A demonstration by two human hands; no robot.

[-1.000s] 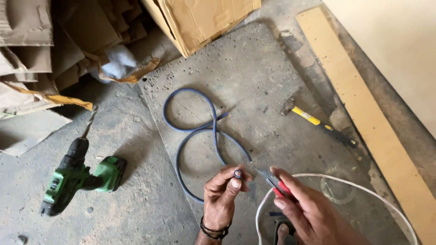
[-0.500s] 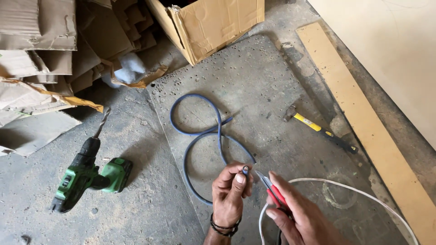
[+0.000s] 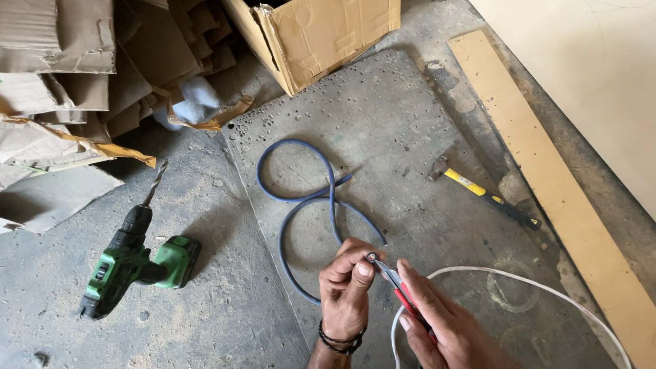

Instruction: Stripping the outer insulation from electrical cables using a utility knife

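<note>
The left hand (image 3: 345,290) sits low in the head view, its thumb and forefinger pinched together on the cut end of the blue cable (image 3: 307,198); the other fingers (image 3: 335,270) curl in beside them. A dark beaded band rings that wrist. The right hand (image 3: 444,324) comes in from the lower right edge, its fingers wrapped shut around the red handles of a pair of pliers (image 3: 400,287). The slim metal nose of the pliers points up and left and meets the cable end just where the left fingertips grip it; whether the nose is nipped on the cable or only touching it is too small to tell.

The blue cable is thin and dark, and it lies in a loose figure-eight on a flat grey slab (image 3: 410,116) on the floor. One loop sits farther from the person, a larger one nearer, and the strands cross between them. Its near end rises off the slab into the left hand.

A white cable (image 3: 540,283) arcs across the slab from beneath the right hand toward the lower right. A hammer with a yellow and black handle (image 3: 478,191) lies on the slab to the right, well apart from the hands. A green cordless drill (image 3: 137,263) with a bit fitted lies on the dusty floor at left. An open cardboard box (image 3: 321,37) and flattened cardboard scraps (image 3: 75,82) lie beyond, and a pale wooden plank (image 3: 547,178) runs along the right.
</note>
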